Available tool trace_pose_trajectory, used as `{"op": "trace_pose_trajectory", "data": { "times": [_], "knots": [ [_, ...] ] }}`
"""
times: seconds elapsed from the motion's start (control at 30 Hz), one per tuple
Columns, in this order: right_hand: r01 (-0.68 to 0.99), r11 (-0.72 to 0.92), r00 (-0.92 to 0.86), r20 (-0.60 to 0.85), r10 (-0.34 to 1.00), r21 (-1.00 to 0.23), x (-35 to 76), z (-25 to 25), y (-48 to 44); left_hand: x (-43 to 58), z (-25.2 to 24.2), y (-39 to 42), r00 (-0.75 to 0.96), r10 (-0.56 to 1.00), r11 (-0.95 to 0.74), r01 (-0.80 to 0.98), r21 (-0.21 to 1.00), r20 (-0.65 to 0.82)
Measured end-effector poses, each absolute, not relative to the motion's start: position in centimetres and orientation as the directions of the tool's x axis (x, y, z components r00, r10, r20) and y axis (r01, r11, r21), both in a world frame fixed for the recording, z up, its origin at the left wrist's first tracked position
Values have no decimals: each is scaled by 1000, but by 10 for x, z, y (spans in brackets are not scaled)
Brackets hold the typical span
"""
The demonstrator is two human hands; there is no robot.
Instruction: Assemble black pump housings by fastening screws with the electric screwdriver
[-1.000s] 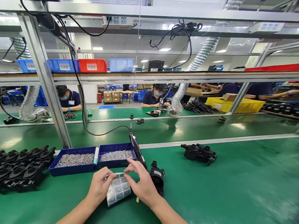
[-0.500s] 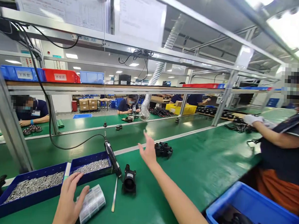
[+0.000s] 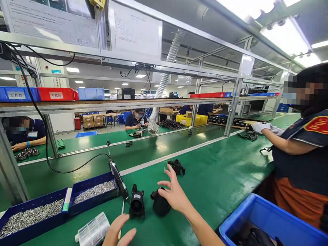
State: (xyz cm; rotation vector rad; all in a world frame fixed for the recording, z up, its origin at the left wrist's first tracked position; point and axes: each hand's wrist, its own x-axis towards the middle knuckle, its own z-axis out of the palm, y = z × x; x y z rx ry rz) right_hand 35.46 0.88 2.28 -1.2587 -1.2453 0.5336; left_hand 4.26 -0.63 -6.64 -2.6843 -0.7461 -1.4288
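Observation:
My right hand [image 3: 174,193] rests on a black plastic housing [image 3: 159,204] on the green bench, fingers spread and partly curled over it. A second black housing [image 3: 136,203] stands just left of it, and a third [image 3: 177,167] lies farther back. My left hand [image 3: 117,238] hovers low at the frame's bottom edge, fingers apart and empty, right of a roll of labels [image 3: 92,232]. A thin stick [image 3: 121,215] lies between the roll and the housings.
Two dark blue trays of screws [image 3: 28,217] [image 3: 93,189] sit at the left, with a hanging electric screwdriver [image 3: 118,180] beside them. A blue bin [image 3: 268,224] holds black parts at lower right. A co-worker [image 3: 305,152] stands at the right; others sit across the line.
My right hand came back from the far housings and now has one black housing near me. My left hand has slid right, off the label roll. The view has swung right.

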Motion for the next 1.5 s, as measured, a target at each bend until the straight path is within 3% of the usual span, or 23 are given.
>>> {"op": "trace_pose_trajectory", "data": {
  "times": [0.13, 0.2, 0.4, 0.53, 0.8, 1.27, 1.4, 1.5],
  "knots": [
    [-79, 259, 169, 244, 955, -963, 318, 13, -38, 90, -57, -12, 613, 324, -946, 207, 250, 721],
    [-171, 214, 134, 193, 972, -962, 305, 10, -53, 99, -53, -15, 635, 254, -962, 88, 258, 730],
    [-113, 311, 481, 222, 848, -944, 279, -6, -98, 77, -45, -23, 588, 282, -953, 81, 292, 758],
    [-315, 220, 385, 87, 919, -923, 258, -18, -122, 70, -41, -25, 551, 337, -938, 130, 320, 763],
    [-339, 171, 369, 36, 929, -925, 238, -14, -116, 74, -43, -27, 565, 347, -931, 110, 348, 749],
    [-159, 140, 468, 51, 882, -977, 225, -6, -119, 72, -40, -28, 584, 356, -925, 111, 363, 729],
    [159, 182, 526, 239, 816, -970, 219, -11, -125, 71, -41, -27, 600, 363, -917, 94, 388, 713],
    [504, 218, 492, 485, 723, -836, 219, -19, -129, 72, -41, -28, 613, 387, -898, 82, 432, 688]
  ]
}}
